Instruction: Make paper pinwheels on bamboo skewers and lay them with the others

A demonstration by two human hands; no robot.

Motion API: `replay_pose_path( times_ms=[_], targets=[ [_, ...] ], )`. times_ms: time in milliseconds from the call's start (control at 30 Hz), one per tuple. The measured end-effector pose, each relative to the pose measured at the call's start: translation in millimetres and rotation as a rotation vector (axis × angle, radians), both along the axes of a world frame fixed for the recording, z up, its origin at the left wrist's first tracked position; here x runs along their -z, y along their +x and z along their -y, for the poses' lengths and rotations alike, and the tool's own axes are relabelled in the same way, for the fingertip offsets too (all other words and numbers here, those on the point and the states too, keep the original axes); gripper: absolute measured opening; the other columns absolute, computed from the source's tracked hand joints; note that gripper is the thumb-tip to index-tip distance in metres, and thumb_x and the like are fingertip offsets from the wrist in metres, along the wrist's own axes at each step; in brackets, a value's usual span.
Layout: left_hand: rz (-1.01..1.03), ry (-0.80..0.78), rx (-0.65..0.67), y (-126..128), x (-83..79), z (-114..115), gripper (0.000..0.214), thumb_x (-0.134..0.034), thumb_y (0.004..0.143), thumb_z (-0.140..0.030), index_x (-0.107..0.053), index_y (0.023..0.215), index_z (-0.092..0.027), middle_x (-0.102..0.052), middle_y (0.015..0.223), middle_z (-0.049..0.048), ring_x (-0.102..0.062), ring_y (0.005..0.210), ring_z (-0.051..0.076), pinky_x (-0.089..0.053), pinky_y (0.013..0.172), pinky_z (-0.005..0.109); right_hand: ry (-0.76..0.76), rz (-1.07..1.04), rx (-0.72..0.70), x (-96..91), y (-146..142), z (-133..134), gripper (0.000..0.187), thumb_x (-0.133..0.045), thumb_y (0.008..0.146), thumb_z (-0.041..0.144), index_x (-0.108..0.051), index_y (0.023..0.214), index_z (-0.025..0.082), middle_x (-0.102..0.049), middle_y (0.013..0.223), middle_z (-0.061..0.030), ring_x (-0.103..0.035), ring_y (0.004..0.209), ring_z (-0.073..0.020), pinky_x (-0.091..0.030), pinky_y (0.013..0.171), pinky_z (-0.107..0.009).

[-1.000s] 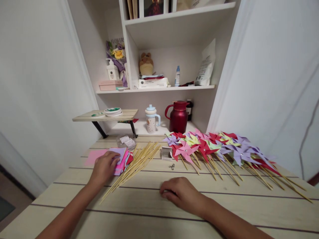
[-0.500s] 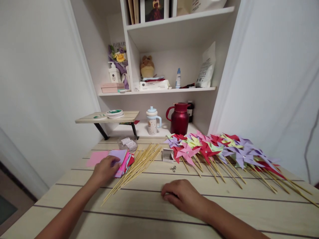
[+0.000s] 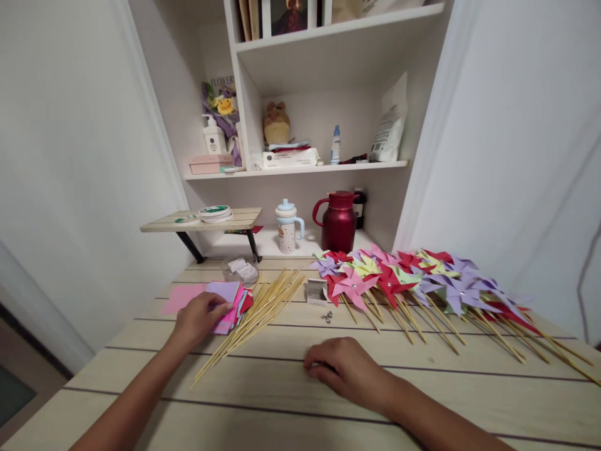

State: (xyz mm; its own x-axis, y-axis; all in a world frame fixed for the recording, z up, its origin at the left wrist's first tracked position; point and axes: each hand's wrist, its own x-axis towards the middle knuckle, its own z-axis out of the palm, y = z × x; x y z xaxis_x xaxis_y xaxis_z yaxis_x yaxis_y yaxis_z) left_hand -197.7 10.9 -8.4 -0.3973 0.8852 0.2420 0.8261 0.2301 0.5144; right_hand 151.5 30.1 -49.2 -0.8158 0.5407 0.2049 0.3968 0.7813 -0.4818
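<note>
My left hand (image 3: 200, 318) rests at the stack of colored paper squares (image 3: 225, 322), fingers bent and drawn together over the purple top sheet (image 3: 224, 291). Whether a sheet is pinched under the fingertips is hidden. A pink sheet (image 3: 181, 298) lies flat left of the stack. Thin wooden sticks (image 3: 263, 310) fan out just right of it. My right hand (image 3: 345, 369) lies loosely curled on the table, nothing visible in it. Beyond that hand are a few small metal pieces (image 3: 327, 317) and a small open box (image 3: 317, 292).
Many finished paper pinwheels (image 3: 389, 285) on sticks cover the right side of the table. A clear bowl with white packets (image 3: 244, 272) sits behind the paper. Further back are a small raised shelf (image 3: 154, 225), a child's cup (image 3: 287, 235) and a red jug (image 3: 339, 225).
My left fingers have drawn closer together and shifted slightly right over the purple sheet. My right hand stays in place. The view has tilted slightly.
</note>
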Motion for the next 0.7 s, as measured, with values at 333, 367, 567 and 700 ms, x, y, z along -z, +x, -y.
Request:
replay_pose_path(
  times_ms=[333,367,567,700],
  targets=[
    [0.092,0.042,-0.016,-12,2.0,0,0.039,-0.053,0.074,-0.054,-0.071,0.073,-0.020,-0.074,0.074,0.0053,-0.065,0.070,0.024,-0.042,0.061,0.030,-0.009,0.009,-0.003,-1.9,-1,0,0.023,-0.049,0.095,0.031,-0.071,0.098,0.025,-0.076,0.087,-0.0015,-0.068,0.080,-0.0171,-0.043,0.072,-0.023],
    [0.091,0.047,-0.005,-12,1.1,1,0.037,-0.055,0.073,-0.053,-0.072,0.077,-0.020,-0.075,0.079,0.0054,-0.066,0.075,0.024,-0.044,0.065,0.030,-0.011,0.010,-0.004,-2.1,-1,0,0.024,-0.049,0.095,0.031,-0.071,0.098,0.025,-0.076,0.087,-0.0017,-0.068,0.080,-0.0172,-0.043,0.072,-0.023],
    [0.079,0.028,0.064,-6,0.8,5,0.045,-0.070,0.060,-0.045,-0.073,0.096,-0.018,-0.074,0.098,0.0093,-0.067,0.085,0.025,-0.050,0.076,0.033,-0.020,0.006,0.001,-1.6,-1,-1,0.024,-0.049,0.094,0.031,-0.072,0.100,0.025,-0.077,0.089,-0.0023,-0.069,0.082,-0.0186,-0.044,0.073,-0.024],
    [0.089,0.032,0.040,-5,1.5,4,0.030,-0.067,0.062,-0.038,-0.074,0.085,-0.021,-0.074,0.092,0.0073,-0.066,0.086,0.025,-0.049,0.078,0.033,-0.024,-0.001,-0.002,-1.0,-1,0,0.024,-0.049,0.094,0.030,-0.072,0.099,0.025,-0.076,0.089,-0.0022,-0.069,0.081,-0.0181,-0.044,0.073,-0.024]
  ],
)
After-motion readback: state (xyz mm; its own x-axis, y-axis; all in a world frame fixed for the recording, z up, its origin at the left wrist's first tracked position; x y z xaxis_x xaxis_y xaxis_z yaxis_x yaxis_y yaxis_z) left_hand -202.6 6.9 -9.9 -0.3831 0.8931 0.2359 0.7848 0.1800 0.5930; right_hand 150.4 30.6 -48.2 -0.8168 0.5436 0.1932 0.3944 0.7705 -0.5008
